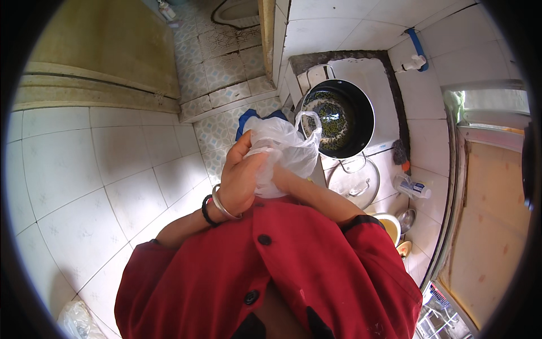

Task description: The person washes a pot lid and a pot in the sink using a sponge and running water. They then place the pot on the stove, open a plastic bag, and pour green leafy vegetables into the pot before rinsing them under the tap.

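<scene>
A translucent white plastic bag (288,140) hangs in front of my chest, its loop handles reaching over the near rim of a black cooking pot (360,123). My left hand (239,178) grips the bag's left edge between thumb and fingers; a silver bangle and a black band circle that wrist. From the right, my right forearm (313,190) runs into the bag. The plastic covers my right hand, so its fingers are hidden. Small green beans (334,114), probably mung beans, lie in water in the pot, with pale foam around them.
The pot rests by a white sink (385,110). Nearer me are a glass lid (353,182), a clear plastic bottle (410,186), a yellow basin (389,224) and a metal bowl (406,220). A blue pipe with a white tap (413,63) juts from the tiled wall.
</scene>
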The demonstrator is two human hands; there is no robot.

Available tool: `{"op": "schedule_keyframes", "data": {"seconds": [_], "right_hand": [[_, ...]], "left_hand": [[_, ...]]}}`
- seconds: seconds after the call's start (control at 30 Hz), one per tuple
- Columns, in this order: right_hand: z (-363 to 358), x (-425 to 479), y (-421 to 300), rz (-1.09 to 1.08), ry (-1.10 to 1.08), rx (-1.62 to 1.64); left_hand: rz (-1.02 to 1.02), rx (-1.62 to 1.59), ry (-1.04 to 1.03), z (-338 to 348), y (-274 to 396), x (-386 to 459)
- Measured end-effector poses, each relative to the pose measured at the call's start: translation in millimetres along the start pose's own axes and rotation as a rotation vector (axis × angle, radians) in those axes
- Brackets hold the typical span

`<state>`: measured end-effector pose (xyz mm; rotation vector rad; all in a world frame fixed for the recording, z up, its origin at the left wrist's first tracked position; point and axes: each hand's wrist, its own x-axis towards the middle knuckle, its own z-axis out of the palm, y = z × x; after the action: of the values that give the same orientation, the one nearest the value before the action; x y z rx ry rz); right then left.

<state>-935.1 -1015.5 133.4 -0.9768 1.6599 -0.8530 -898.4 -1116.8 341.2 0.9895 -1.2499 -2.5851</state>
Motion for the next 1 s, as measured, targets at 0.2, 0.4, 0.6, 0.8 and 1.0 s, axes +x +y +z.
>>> {"op": "schedule_keyframes", "data": {"seconds": [0.2,0.4,0.6,0.8,1.0], "right_hand": [[0.8,-3.6,3.7,-0.002,0.095,0.246],[-37.3,18.2,-7.0,0.141,0.277,0.619],[-113.9,3.3,-57.4,0.305,0.058,1.137],[-119.8,-17.5,-69.6,0.351,0.446,1.161],[-163.0,-56.5,-103.5,0.217,0.133,1.5]], "left_hand": [[0.059,0.19,-0.013,-5.7,14.7,10.3],[0.364,0.579,0.012,-31.4,17.8,21.9],[0.008,0.063,0.186,-12.2,37.5,22.2],[0.009,-0.101,0.144,3.3,37.1,45.3],[-0.057,-0.097,0.204,-5.2,26.7,55.2]]}}
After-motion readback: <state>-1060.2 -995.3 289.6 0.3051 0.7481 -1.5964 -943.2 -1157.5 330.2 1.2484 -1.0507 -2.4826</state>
